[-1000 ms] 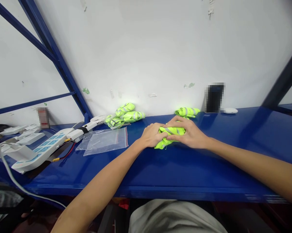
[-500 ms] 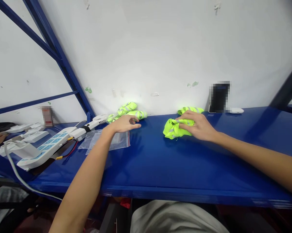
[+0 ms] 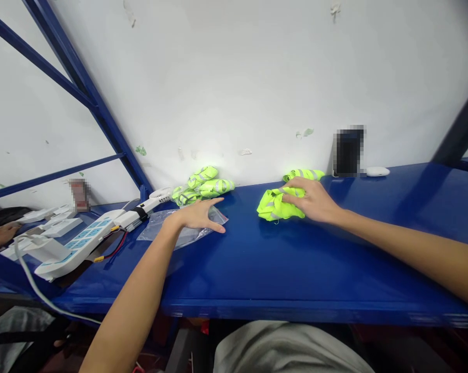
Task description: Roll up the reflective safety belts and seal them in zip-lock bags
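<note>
My right hand (image 3: 315, 199) grips a crumpled neon-yellow reflective vest (image 3: 274, 205) with grey stripes, just above the blue table (image 3: 257, 269). Behind that hand, another rolled yellow bundle (image 3: 306, 174) lies against the wall. My left hand (image 3: 198, 214) is open, thumb and fingers spread, over clear plastic zip bags (image 3: 187, 235) on the table; whether it touches them I cannot tell. Just beyond it, several rolled yellow bundles (image 3: 214, 187) with grey stripes are piled by the wall.
A white power strip (image 3: 82, 241) with plugs and a cable sits at the left. Near it are a small white fan (image 3: 156, 199) and red-black wires (image 3: 119, 243). Another person's hand (image 3: 0, 235) rests at far left. A dark-screened device (image 3: 347, 153) and a white oval object (image 3: 377, 171) stand back right.
My left hand has come down and nearer from the piled bundles to the plastic bags, its fingers spreading; the bags have shifted right. My right hand still holds the vest, almost unmoved.
</note>
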Demonstrator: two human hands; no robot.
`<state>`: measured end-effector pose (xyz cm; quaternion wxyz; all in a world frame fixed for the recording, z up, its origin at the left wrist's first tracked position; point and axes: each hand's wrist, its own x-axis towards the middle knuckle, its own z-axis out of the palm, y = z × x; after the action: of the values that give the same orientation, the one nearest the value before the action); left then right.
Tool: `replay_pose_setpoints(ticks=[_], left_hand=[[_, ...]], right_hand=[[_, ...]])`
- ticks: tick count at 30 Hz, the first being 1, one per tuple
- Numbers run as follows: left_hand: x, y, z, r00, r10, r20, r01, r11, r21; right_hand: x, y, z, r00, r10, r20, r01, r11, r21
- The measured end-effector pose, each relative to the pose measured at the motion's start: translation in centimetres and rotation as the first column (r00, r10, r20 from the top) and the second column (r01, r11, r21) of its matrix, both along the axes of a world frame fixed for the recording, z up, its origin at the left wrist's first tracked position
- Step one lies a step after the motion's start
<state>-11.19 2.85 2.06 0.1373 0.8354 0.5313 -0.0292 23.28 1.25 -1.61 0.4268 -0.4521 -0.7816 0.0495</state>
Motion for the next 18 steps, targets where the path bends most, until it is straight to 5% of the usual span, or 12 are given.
replay_pose_setpoints(ticks=[4,10,13,18], left_hand=[[2.7,-0.8,-1.0,0.998,-0.026,0.056,0.015,0.982,0.19],[6.0,-2.4,-1.7,0.946,-0.259,0.194,0.143,0.872,0.468],[6.9,-2.7,-2.2,0.898,-0.37,0.24,0.204,0.83,0.519],[7.4,-2.6,-2.8,0.803,-0.49,0.339,0.246,0.791,0.56]], right_hand=[[0.1,0.2,-0.1,0.996,-0.039,-0.075,0.035,0.998,-0.053],[0.3,0.9,-0.2,0.941,-0.081,-0.329,0.022,0.984,-0.179],[-0.5,0.5,-0.1,0.828,-0.012,-0.561,-0.162,0.952,-0.26],[-1.9,-0.9,0.4,0.552,-0.046,-0.833,-0.474,0.805,-0.358]])
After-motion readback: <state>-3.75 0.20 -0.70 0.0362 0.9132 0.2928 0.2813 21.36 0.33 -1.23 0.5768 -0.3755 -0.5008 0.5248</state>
